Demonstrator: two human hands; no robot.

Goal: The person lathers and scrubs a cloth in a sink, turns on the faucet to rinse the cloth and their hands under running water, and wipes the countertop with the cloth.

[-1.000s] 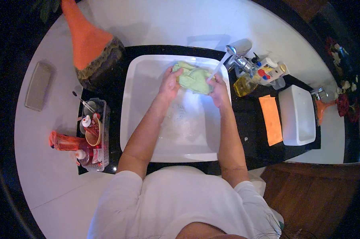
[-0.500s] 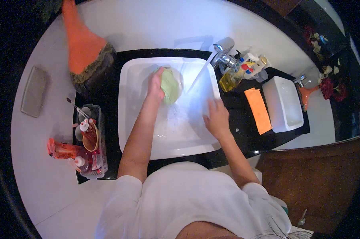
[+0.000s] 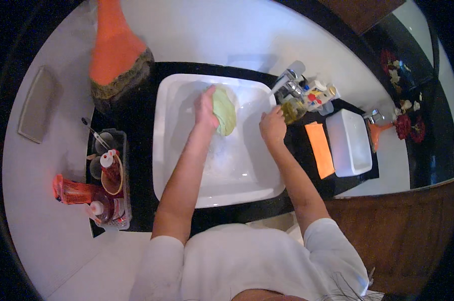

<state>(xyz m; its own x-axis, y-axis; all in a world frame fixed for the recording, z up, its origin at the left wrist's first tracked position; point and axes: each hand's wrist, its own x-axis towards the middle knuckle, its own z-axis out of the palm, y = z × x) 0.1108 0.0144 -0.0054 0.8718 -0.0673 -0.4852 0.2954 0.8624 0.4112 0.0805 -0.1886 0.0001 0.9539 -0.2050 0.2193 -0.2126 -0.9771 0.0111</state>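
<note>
A crumpled light green cloth is in my left hand, over the upper middle of the white sink. My left fingers are closed on the cloth's left side, and it hangs above the basin floor. By the sink's right rim is my right hand, its fingers loosely bent and the thumb apart, with nothing seen in it. Its fingertips point at the chrome faucet and a bottle of yellow liquid; whether they touch the bottle I cannot tell. Wet, shiny patches show in the basin.
An orange folded cloth and a white rectangular container lie to the right on the black counter. Several bottles crowd behind the faucet. At left stand a basket of toiletries and a large orange vase.
My right hand has moved up along the sink's right rim toward the faucet and the yellow bottle. The green cloth remains in my left hand. The view has shifted slightly.
</note>
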